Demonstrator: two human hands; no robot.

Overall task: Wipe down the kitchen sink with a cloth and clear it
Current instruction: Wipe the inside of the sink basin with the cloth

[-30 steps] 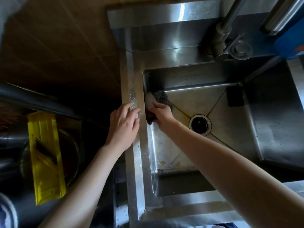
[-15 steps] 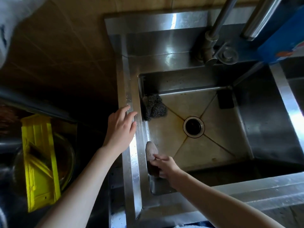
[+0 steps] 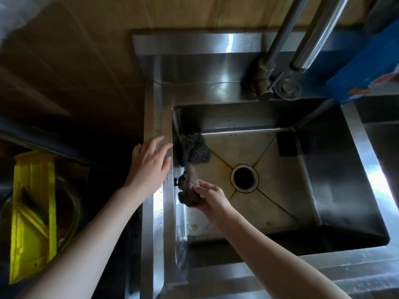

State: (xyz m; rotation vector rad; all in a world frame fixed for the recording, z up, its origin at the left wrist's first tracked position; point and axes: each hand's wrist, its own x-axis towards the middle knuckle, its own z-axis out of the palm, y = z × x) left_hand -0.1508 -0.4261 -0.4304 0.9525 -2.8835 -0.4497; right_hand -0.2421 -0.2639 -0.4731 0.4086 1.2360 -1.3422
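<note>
right hand point(image 3: 212, 198) with cloth point(image 3: 191, 182) moves back up the sink point(image 3: 158, 212) left wall, off the near corner; cloth tip now just below the scourer point(image 3: 195, 148)

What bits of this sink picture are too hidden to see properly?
All in the head view:
- the cloth: partly covered by the right hand gripping it.
- the tap pipes: tops cut off by the upper edge.
- the blue box: cut by the right edge, print blurred.
- the drain: inside too dark.
- the yellow object at left: shadowed, unidentifiable.
</note>
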